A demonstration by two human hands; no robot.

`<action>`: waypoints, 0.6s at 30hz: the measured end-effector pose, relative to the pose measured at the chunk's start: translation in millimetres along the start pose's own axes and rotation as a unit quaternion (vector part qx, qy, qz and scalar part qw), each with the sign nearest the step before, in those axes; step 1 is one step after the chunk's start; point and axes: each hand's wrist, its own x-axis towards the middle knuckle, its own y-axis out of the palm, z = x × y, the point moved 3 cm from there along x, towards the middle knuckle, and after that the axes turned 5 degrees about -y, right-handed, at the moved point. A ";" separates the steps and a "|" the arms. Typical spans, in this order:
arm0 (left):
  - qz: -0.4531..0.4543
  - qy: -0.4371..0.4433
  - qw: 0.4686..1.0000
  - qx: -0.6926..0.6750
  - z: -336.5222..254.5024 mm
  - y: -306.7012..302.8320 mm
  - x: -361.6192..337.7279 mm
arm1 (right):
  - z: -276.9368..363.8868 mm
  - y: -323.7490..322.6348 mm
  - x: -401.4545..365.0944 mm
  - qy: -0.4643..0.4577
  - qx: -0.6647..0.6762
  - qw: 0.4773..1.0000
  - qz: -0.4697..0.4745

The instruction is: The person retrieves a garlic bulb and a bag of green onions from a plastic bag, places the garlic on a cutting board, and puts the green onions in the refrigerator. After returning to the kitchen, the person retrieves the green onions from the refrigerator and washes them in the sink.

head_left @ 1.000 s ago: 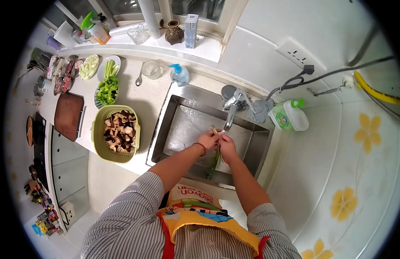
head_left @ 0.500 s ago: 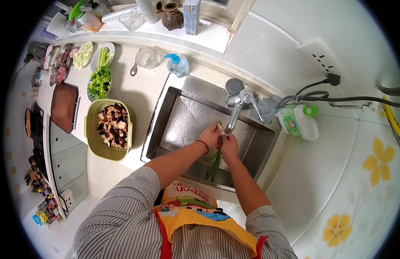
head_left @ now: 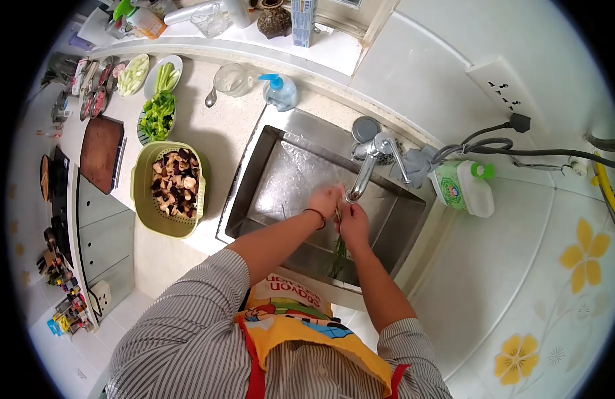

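Observation:
Both my hands are under the spout of the chrome faucet (head_left: 366,174), over the steel sink (head_left: 274,183). My right hand (head_left: 353,223) is closed round a small bunch of scallions (head_left: 337,258), whose green leaves hang down toward the sink's near wall. My left hand (head_left: 326,201), a dark band at its wrist, has its fingers closed at the pale upper end of the same bunch. That end is mostly hidden by the fingers. The sink floor looks wet.
Left of the sink stands a green colander (head_left: 142,216) of cut mushrooms. Behind it are a plate of leafy greens (head_left: 157,116), a brown cutting board (head_left: 101,153), a glass bowl (head_left: 231,80) and a blue-topped pump bottle (head_left: 279,93). A white jug (head_left: 463,188) stands right of the faucet.
My left fingers have closed over the scallions' pale end, which stuck out above them before. The camera view has shifted slightly. Both hands stay under the faucet.

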 end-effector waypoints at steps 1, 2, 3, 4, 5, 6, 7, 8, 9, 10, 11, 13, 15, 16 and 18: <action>-0.060 0.003 0.993 0.102 0.9 -3.9 6.6 | 4.9 2.6 -2.1 -0.008 -0.032 0.999 0.014; -0.060 0.003 0.993 0.099 -2.8 -5.3 7.9 | 15.1 5.8 -7.1 -0.009 -0.035 0.999 0.014; -0.039 -0.066 0.997 0.018 -6.6 -7.7 6.0 | 27.8 9.3 -13.3 -0.010 -0.054 0.998 0.002; -0.018 -0.134 0.989 -0.064 -10.4 -8.9 2.1 | 34.5 10.2 -16.0 -0.011 -0.073 0.997 -0.010; -0.019 -0.135 0.989 -0.066 -19.5 -11.0 -6.9 | 26.1 7.2 -11.7 -0.011 -0.076 0.997 -0.008; 0.027 -0.121 0.984 -0.126 -30.4 -10.2 -19.7 | 11.3 1.7 -3.1 -0.034 -0.055 0.997 -0.028; 0.072 -0.106 0.975 -0.184 -34.9 -8.0 -29.1 | -3.6 -3.7 5.3 -0.057 -0.034 0.997 -0.048; 0.070 -0.107 0.975 -0.182 -26.9 -5.5 -32.3 | -17.1 -7.6 13.4 -0.056 -0.033 0.997 -0.047; 0.074 -0.070 0.982 -0.157 -16.1 -2.1 -33.1 | -25.6 -10.6 19.9 -0.062 -0.033 0.996 -0.056; 0.078 -0.034 0.988 -0.131 -6.0 0.8 -32.6 | -35.3 -12.8 23.4 -0.068 -0.035 0.995 -0.064; 0.077 -0.035 0.988 -0.131 0.2 -0.5 -31.9 | -33.1 -10.6 21.4 -0.067 -0.035 0.995 -0.064; 0.056 0.004 0.994 -0.090 8.8 -6.4 -27.2 | -28.7 -7.1 20.5 -0.032 0.051 0.997 -0.047; 0.029 -0.030 0.998 -0.043 -1.5 -17.2 -25.5 | -2.4 -2.3 9.7 -0.001 0.061 0.998 -0.024; 0.001 -0.063 0.998 0.005 -8.4 -24.9 -24.7 | 4.6 1.2 5.5 0.030 0.073 0.997 -0.001; 0.020 -0.104 0.993 -0.052 -28.8 -32.3 -25.9 | 5.5 2.4 3.9 0.027 0.067 0.997 0.017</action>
